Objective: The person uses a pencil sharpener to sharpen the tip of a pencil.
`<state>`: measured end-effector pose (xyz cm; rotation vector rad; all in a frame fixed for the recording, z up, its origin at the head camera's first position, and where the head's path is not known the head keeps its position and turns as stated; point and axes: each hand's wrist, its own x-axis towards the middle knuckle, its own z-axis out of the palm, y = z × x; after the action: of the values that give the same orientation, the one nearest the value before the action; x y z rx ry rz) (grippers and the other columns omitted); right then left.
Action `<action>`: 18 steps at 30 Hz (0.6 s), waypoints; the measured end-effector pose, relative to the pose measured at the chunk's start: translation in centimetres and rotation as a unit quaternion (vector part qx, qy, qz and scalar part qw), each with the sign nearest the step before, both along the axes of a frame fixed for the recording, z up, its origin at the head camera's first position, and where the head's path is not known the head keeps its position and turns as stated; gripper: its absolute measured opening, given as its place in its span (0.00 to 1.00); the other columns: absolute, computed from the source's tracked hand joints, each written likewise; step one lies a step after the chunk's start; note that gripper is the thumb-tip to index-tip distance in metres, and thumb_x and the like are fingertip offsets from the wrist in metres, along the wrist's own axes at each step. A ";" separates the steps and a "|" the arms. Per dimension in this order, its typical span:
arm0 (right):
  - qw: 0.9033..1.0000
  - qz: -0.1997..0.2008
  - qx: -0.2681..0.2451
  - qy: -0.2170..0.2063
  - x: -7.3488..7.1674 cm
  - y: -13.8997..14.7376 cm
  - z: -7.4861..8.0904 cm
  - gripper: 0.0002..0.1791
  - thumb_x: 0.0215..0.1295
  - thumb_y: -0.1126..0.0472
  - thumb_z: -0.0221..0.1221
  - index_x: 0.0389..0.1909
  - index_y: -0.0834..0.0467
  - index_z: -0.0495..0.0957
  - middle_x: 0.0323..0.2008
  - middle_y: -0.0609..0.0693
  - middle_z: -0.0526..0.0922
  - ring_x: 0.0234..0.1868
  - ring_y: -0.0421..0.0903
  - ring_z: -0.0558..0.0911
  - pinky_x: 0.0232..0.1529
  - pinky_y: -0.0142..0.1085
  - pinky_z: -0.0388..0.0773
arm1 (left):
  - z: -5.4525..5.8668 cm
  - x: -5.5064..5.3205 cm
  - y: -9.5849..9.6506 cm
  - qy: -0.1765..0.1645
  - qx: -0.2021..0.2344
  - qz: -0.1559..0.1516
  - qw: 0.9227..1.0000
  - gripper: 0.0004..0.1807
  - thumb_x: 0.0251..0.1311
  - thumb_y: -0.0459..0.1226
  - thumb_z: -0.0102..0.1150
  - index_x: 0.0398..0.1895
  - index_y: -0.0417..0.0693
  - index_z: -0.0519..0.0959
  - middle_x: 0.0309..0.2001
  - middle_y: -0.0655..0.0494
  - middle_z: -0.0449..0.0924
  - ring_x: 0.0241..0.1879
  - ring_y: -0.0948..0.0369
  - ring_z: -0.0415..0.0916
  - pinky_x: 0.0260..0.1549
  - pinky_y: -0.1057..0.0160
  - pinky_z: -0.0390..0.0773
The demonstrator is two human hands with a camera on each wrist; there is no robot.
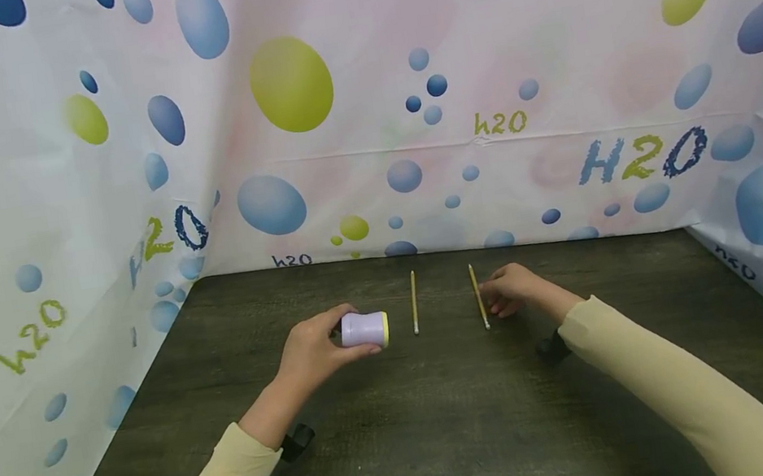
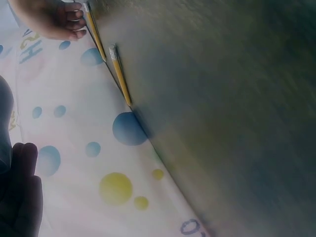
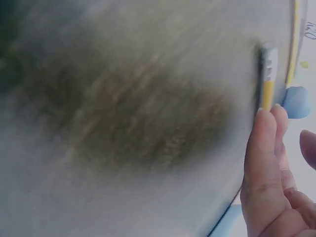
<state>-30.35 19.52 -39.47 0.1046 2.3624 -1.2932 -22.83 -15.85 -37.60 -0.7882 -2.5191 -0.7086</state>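
In the head view my left hand (image 1: 311, 353) grips a small lilac cup-shaped container (image 1: 363, 330) with a yellow rim, tipped on its side above the table, its rim pointing right. The left wrist view catches only a shaded edge of this container (image 2: 4, 126) and dark fingers (image 2: 27, 197). My right hand (image 1: 517, 289) is low at the right-hand yellow pencil (image 1: 478, 297). Seen from the right wrist, its fingers (image 3: 261, 158) are extended with fingertips right at that pencil's body, below the white eraser end; the thumb stands apart.
Left of that pencil lies a second yellow pencil (image 1: 414, 304), roughly parallel, eraser end nearer me. Both are on a dark wooden table (image 1: 426, 437). A white sheet (image 1: 365, 125) printed with blue and green spots rises behind the table and along its sides.
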 end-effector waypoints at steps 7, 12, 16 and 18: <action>0.999 0.012 -0.029 0.017 1.3 0.7 0.8 0.24 0.80 0.57 0.49 0.59 0.76 0.72 0.32 0.50 0.81 0.30 0.38 0.82 0.39 0.38 0.87 | 0.3 -0.2 0.1 -0.017 0.002 0.005 1.000 0.27 0.43 0.46 0.83 0.44 0.44 0.83 0.32 0.50 0.88 0.29 0.56 0.84 0.26 0.65 0.77; 0.998 -0.006 -0.047 0.041 2.5 0.6 1.4 0.24 0.80 0.56 0.49 0.57 0.75 0.74 0.30 0.47 0.81 0.30 0.38 0.82 0.38 0.38 0.87 | 0.5 -0.2 0.2 -0.037 0.003 0.012 0.999 0.28 0.43 0.47 0.83 0.46 0.44 0.84 0.34 0.50 0.88 0.29 0.57 0.83 0.27 0.65 0.77; 0.995 -0.021 -0.076 0.065 3.4 0.1 1.8 0.24 0.81 0.56 0.48 0.59 0.75 0.73 0.32 0.46 0.82 0.30 0.37 0.82 0.38 0.37 0.87 | 0.5 -0.4 0.2 -0.033 0.006 0.012 0.999 0.28 0.42 0.46 0.83 0.46 0.44 0.84 0.34 0.50 0.88 0.29 0.56 0.83 0.27 0.64 0.77; 0.993 -0.027 -0.097 0.067 3.7 -0.2 2.1 0.24 0.81 0.57 0.48 0.61 0.75 0.71 0.33 0.46 0.82 0.31 0.36 0.82 0.39 0.37 0.87 | 0.5 -0.5 0.2 -0.027 0.005 0.011 1.000 0.28 0.42 0.46 0.84 0.45 0.45 0.84 0.34 0.50 0.88 0.29 0.57 0.83 0.27 0.64 0.77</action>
<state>-26.61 19.30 -37.38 0.0214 2.3426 -1.5944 -23.35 -15.69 -37.12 -0.7471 -2.5662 -0.7444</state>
